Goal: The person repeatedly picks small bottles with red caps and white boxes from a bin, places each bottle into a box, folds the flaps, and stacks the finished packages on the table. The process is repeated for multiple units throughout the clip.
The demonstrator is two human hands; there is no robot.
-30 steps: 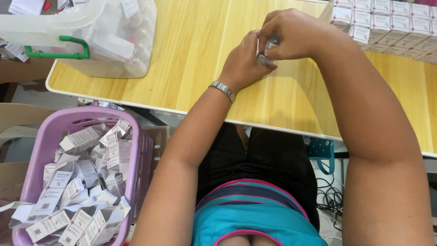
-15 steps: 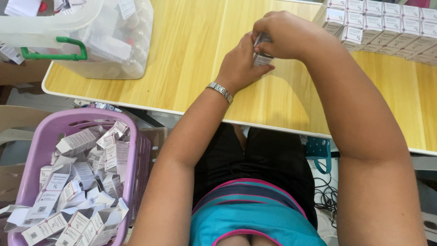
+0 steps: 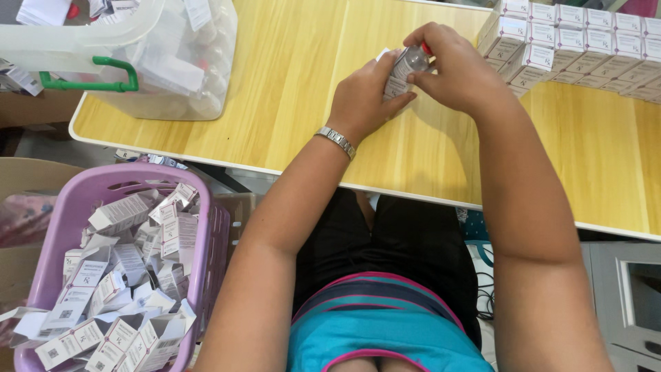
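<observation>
Both hands meet above the wooden table. My left hand, a metal watch on its wrist, grips a small white carton from below. My right hand holds a small glass vial with a red cap at the carton's top end. The vial lies partly against the carton; whether it is inside I cannot tell. Just right of my hands stand rows of matching white cartons.
A clear plastic bin with a green latch holds vials and leaflets at the table's far left. A purple basket of several empty flattened cartons stands on the floor by my left knee. A grey cabinet is at lower right.
The view has shifted slightly. My hands have turned the carton, and the red-capped vial now shows between my right fingers at the carton's end.
</observation>
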